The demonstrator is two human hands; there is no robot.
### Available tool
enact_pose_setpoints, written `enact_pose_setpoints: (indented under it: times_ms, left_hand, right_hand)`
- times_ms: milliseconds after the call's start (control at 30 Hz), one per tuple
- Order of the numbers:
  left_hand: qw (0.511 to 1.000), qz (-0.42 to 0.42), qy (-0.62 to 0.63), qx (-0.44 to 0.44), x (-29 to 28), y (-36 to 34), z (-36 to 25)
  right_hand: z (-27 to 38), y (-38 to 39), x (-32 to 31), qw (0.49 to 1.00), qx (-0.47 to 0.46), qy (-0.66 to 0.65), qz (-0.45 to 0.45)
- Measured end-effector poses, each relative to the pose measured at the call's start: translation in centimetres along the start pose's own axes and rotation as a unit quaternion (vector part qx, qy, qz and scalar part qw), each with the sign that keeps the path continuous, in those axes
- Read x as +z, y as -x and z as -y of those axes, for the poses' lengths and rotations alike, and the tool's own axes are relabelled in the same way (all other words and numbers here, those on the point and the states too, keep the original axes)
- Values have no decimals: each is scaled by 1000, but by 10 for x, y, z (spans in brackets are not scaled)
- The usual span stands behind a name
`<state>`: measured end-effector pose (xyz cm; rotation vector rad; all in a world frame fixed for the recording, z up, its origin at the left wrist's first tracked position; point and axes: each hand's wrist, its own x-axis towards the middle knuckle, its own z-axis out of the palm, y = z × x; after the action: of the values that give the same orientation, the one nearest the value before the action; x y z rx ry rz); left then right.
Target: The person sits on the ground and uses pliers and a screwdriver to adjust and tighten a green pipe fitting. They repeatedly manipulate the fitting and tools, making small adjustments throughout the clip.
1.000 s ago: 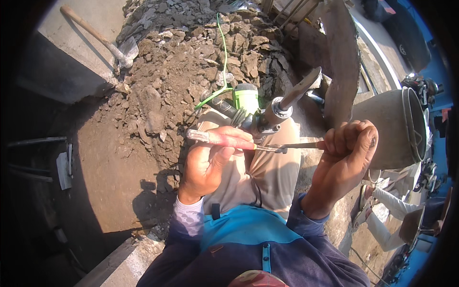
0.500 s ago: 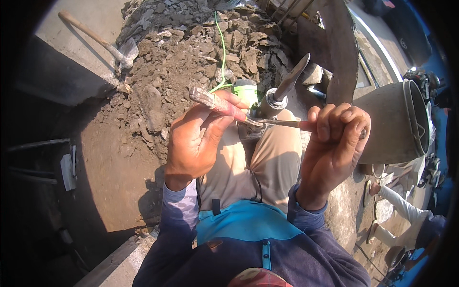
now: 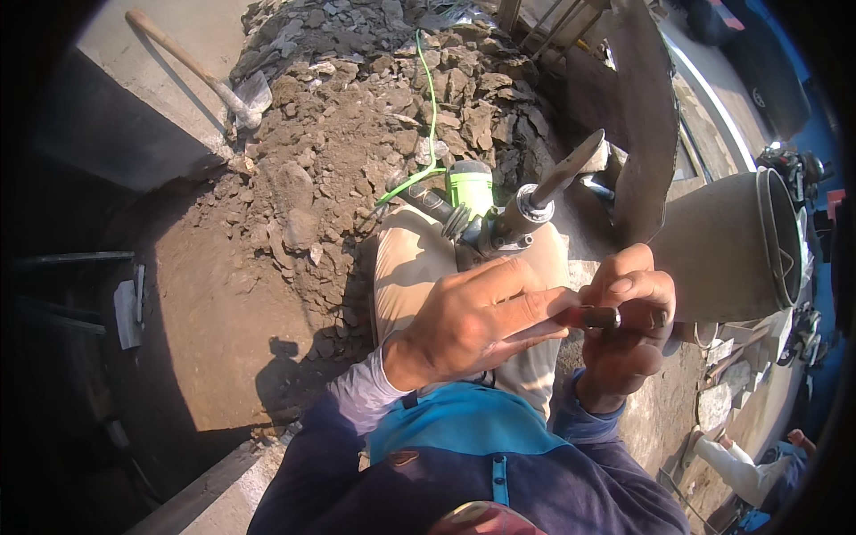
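Above the green breaker tool (image 3: pixel 489 212) on the lap, the left hand (image 3: pixel 464 325) and right hand (image 3: pixel 629 334) both pinch a small dark rod (image 3: pixel 596 317) (axis left-right), the right hand wrapping its end.

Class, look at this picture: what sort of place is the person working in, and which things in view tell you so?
Most likely an outdoor building or demolition site. A heap of broken rubble lies ahead, a long-handled hammer rests beside it, and a green power tool with a chisel bit lies across the person's lap.
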<state>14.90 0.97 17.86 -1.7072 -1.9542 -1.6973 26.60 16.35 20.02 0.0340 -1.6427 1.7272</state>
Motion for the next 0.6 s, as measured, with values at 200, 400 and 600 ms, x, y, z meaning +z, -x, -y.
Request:
enact_pose_setpoints:
  times_ms: [200,400,600]
  left_hand:
    - [983,4,163,-84,48,35,11]
    - [940,-75,-299,-150,-25,37,135]
    - [965,-17,-220,-144,-84,54,223]
  right_hand:
    - [-13,22,-34,977,54,206,19]
    - [-36,47,-76,975,122,131,-132]
    - [-29,47,-68,977,145,110,-113]
